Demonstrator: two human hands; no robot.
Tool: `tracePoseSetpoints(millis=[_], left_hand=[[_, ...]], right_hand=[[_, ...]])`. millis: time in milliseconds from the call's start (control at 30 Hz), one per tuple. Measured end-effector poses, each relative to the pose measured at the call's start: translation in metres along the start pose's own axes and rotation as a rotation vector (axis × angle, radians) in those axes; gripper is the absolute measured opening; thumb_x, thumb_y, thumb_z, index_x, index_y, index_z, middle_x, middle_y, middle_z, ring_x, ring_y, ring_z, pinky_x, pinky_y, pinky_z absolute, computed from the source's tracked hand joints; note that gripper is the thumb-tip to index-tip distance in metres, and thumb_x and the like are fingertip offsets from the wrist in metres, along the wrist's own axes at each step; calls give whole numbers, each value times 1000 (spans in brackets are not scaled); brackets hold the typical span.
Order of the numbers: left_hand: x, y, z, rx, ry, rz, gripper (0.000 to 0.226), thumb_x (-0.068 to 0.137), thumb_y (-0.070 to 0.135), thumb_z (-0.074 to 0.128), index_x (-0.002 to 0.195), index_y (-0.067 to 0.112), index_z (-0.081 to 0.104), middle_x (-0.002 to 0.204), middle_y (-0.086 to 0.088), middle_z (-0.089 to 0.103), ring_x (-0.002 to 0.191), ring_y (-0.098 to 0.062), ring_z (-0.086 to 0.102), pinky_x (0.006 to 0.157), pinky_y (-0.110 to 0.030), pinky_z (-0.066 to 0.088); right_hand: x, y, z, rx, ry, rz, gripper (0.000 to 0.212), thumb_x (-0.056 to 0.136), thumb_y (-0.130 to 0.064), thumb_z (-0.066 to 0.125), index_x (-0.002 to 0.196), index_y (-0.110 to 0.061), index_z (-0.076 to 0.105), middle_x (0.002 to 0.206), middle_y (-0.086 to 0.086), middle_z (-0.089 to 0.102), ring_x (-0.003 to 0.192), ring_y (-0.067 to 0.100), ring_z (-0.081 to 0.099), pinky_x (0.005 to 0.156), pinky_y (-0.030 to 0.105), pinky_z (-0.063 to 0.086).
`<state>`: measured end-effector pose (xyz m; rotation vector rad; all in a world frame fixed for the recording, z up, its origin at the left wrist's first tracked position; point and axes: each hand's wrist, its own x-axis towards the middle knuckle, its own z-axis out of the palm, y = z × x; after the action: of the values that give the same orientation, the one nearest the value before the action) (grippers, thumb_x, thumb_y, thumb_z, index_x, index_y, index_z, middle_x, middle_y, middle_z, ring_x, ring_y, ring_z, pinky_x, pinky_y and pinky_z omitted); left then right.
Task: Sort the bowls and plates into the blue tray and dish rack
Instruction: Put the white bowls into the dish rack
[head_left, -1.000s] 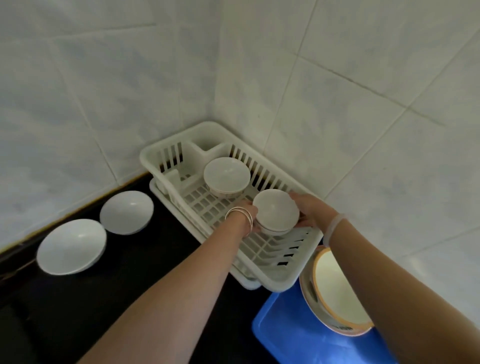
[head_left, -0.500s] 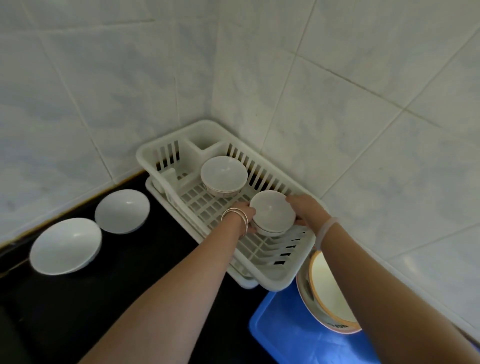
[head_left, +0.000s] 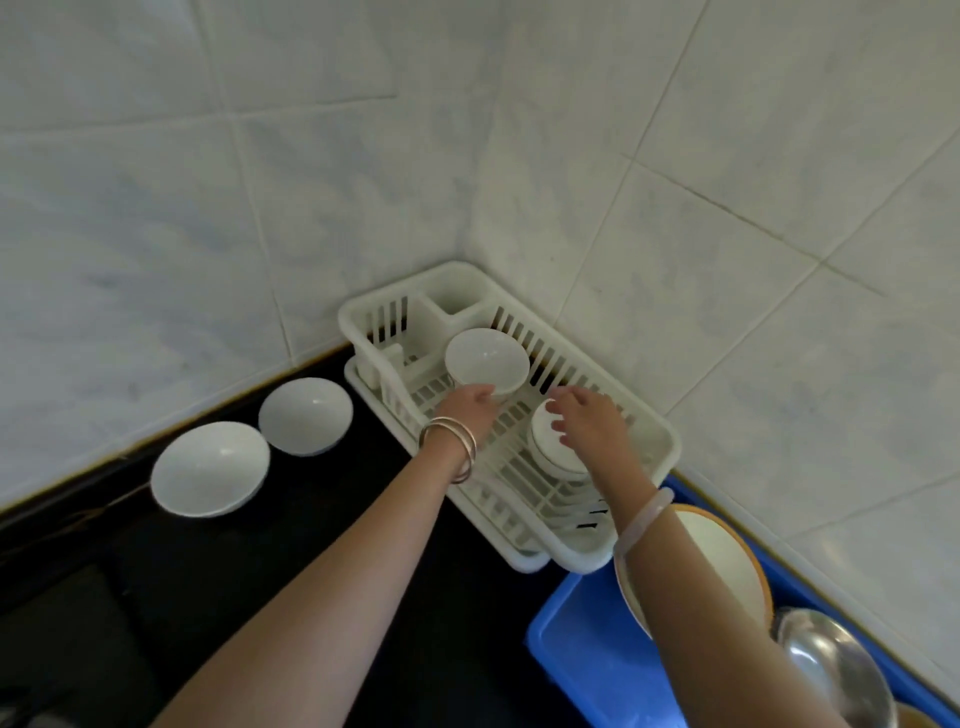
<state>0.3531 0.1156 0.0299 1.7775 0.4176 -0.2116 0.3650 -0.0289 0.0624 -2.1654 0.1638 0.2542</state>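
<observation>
On the counter at left, we see a large white bowl and a smaller white bowl not yet sorted. In the dish rack, the left grip meets the foot of an upright bowl (pinching or merely touching, we cannot tell). The right grip is spread over a tilted bowl. Rightmost, the blue tray holds a plate and a metal bowl. We judge the sorting past halfway.

No legible text, label or number on dish rack, blue tray or bowls.
</observation>
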Motion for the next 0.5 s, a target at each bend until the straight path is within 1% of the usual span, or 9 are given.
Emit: tracePoseSetpoints(millis=[67, 133, 167, 233, 267, 333, 433, 467, 500], left_hand=[[-20, -9, -29, -13, 90, 27, 37, 92, 24, 45, 128, 19, 53, 129, -5, 57, 115, -23, 56, 101, -37, 44], [-40, -24, -58, -5, 186, 61, 38, 92, 25, 48, 129, 17, 53, 129, -6, 58, 116, -21, 56, 101, -32, 43], [-50, -33, -72, 7, 247, 67, 37, 92, 24, 50, 128, 15, 53, 128, -7, 59, 116, -20, 56, 98, -27, 41], [-68, -55, -97, 25, 384, 28, 36, 91, 19, 52, 127, 13, 54, 128, -7, 60, 117, -20, 55, 94, -20, 36], [-75, -67, -108, 40, 451, -7, 37, 90, 17, 52, 127, 13, 53, 129, -7, 59, 118, -21, 55, 95, -22, 36], [-84, -90, -125, 111, 570, -71, 40, 90, 16, 53, 130, 12, 51, 132, -10, 56, 121, -26, 52, 102, -32, 36], [-90, -123, -147, 217, 696, -153, 45, 90, 16, 52, 134, 11, 46, 140, -15, 46, 128, -33, 43, 108, -41, 32], [-91, -133, -154, 245, 727, -178, 46, 90, 15, 52, 135, 10, 44, 142, -15, 42, 130, -33, 40, 110, -41, 30], [-91, -141, -160, 267, 758, -205, 48, 89, 14, 52, 136, 10, 43, 145, -15, 38, 132, -33, 37, 111, -40, 28]], right_hand=[[-16, -12, 22, 46, -21, -48, 23, 95, -29, 45, 79, -26, 61, 91, 4, 71, 89, 26, 66, 88, 46, 53], [-29, -24, 49, 32, -55, -127, 21, 95, -28, 44, 81, -27, 60, 81, -6, 68, 81, 21, 67, 80, 40, 54], [-35, -30, 65, 8, -93, -155, 20, 95, -28, 43, 85, -26, 60, 80, -8, 67, 80, 19, 67, 78, 37, 53], [-42, -38, 99, -29, -184, -169, 20, 95, -28, 42, 91, -22, 62, 85, -4, 69, 82, 19, 66, 79, 36, 52], [-43, -41, 115, -52, -225, -155, 22, 95, -28, 42, 94, -20, 62, 90, 0, 70, 85, 20, 66, 82, 37, 52], [-43, -43, 145, -100, -269, -126, 25, 96, -27, 42, 99, -14, 63, 96, 6, 69, 89, 22, 65, 84, 35, 51], [-38, -44, 182, -334, -280, -173, 30, 99, -27, 41, 82, -10, 59, 79, 5, 61, 84, 24, 61, 66, 27, 44], [-36, -45, 192, -422, -289, -188, 31, 99, -28, 41, 84, -9, 59, 81, 6, 61, 87, 26, 61, 67, 29, 44], [-33, -45, 201, -464, -301, -194, 32, 99, -29, 40, 92, -6, 61, 90, 11, 64, 92, 29, 62, 73, 33, 45]])
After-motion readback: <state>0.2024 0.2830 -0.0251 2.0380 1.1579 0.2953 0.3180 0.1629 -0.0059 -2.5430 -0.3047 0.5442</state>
